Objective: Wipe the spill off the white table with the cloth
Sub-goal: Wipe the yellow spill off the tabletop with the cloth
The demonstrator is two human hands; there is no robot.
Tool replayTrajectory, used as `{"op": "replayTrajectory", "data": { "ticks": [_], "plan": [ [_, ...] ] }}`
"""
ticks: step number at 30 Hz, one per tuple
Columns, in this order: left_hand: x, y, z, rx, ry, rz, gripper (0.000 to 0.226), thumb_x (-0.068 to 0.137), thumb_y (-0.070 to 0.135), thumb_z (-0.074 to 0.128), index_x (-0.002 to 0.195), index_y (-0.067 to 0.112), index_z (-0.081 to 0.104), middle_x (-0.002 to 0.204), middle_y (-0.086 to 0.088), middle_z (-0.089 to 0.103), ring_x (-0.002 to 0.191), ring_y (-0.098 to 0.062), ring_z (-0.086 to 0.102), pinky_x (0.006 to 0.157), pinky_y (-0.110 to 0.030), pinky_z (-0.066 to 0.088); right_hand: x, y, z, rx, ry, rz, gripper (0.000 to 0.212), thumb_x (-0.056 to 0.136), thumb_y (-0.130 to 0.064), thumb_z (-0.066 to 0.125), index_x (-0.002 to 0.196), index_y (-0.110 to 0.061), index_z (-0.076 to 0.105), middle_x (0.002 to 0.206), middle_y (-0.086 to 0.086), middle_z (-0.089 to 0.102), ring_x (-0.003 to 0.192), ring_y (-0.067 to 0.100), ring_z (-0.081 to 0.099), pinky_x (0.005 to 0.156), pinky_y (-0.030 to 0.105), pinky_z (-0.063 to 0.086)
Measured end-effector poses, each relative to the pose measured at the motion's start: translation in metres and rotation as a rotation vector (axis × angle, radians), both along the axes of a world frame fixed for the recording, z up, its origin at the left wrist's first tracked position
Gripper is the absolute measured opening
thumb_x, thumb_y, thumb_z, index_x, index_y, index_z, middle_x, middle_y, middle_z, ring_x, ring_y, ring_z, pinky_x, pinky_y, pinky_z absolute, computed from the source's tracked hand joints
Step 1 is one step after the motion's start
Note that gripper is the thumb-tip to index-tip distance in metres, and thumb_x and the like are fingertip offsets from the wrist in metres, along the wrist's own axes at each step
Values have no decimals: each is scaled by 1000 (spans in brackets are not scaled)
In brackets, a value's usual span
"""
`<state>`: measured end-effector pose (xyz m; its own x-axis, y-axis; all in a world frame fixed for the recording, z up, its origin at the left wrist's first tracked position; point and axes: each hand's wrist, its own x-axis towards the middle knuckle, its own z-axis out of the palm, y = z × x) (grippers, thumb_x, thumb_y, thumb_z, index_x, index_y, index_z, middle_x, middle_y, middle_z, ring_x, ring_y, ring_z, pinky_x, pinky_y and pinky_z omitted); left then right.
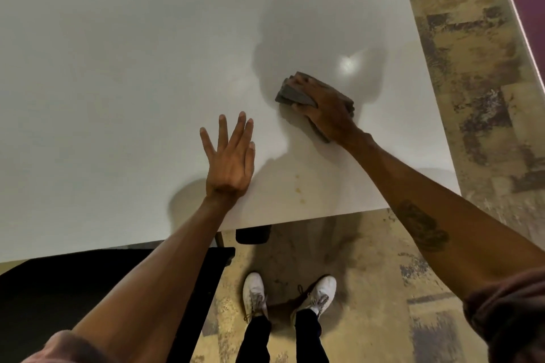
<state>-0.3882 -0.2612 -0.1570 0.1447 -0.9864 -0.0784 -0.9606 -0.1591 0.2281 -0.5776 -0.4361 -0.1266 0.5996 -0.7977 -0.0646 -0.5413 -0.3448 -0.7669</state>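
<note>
Wiping underway: right hand (323,106), grip holding the folded cloth (298,96), presses it on the counter (118,68); left hand (231,160) flat, fingers spread wide. Yellowish spill (300,190) lies nearer; judged next: drag the cloth toward it.

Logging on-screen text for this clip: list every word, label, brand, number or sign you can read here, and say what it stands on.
No readable text in this view.
Dark mark on the right forearm: too blurred to tell whether it holds letters.
Cloth under the right hand, white table, white shoes and left hand: no print, label or logo visible.
</note>
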Motion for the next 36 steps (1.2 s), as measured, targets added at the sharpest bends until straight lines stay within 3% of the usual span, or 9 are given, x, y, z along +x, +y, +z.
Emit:
{"op": "replayTrajectory", "data": {
  "ticks": [5, 8, 14, 19, 27, 30, 36],
  "plan": [
    [-2, 1, 3, 52, -1, 23, 61, 109, 36, 6, 165, 18, 18, 173, 2, 14, 161, -31, 1, 124, -70, 3, -9, 52, -5, -77, -16, 147, 50, 97, -17, 56, 145, -8, 43, 152, 13, 43, 144, 22, 35, 123, 36, 22],
    [-4, 2, 5, 47, 23, 34, 59, 110, 35, 10, 165, 18, 21, 173, 2, 16, 161, -31, 3, 124, -69, 3, -15, 80, -5, -56, -32, 201, 50, 98, -20, 52, 145, -6, 42, 152, 14, 42, 143, 13, 29, 122, 19, 13],
    [-5, 3, 3, 26, 26, 44, 56, 112, 37, 14, 165, 20, 21, 173, 4, 15, 162, -31, 2, 125, -68, 0, -29, 135, -6, -50, -8, 287, 47, 100, -20, 52, 146, -11, 43, 155, 9, 39, 145, 5, 21, 121, 13, 6],
    [-6, 6, 1, -12, 46, 47, 57, 112, 43, 15, 163, 21, 27, 171, 4, 21, 161, -31, 8, 125, -66, -1, -45, 173, -2, -40, -22, 326, 47, 101, -21, 52, 146, -13, 43, 155, 6, 40, 149, 17, 27, 126, 33, 16],
    [-4, 5, -3, -11, 43, 36, 61, 109, 50, 11, 161, 24, 29, 169, 4, 26, 160, -31, 11, 124, -67, 2, -66, 205, -6, -215, 18, 497, 49, 96, -13, 61, 140, 1, 48, 149, 16, 46, 145, 31, 34, 124, 45, 22],
    [-3, 4, -2, 4, 21, 36, 62, 108, 52, 12, 161, 24, 29, 169, 3, 26, 160, -32, 12, 124, -68, 3, -66, 199, -11, -337, 70, 616, 46, 98, -22, 55, 139, -2, 51, 149, 18, 46, 145, 35, 33, 123, 50, 22],
    [-7, 5, 2, 7, 32, 49, 58, 110, 51, 17, 161, 27, 29, 170, 4, 24, 161, -29, 8, 125, -66, 2, -68, 200, -33, -699, 125, 690, 34, 101, -16, 55, 135, -16, 59, 147, 7, 51, 146, 32, 31, 123, 53, 18]
  ]
}}
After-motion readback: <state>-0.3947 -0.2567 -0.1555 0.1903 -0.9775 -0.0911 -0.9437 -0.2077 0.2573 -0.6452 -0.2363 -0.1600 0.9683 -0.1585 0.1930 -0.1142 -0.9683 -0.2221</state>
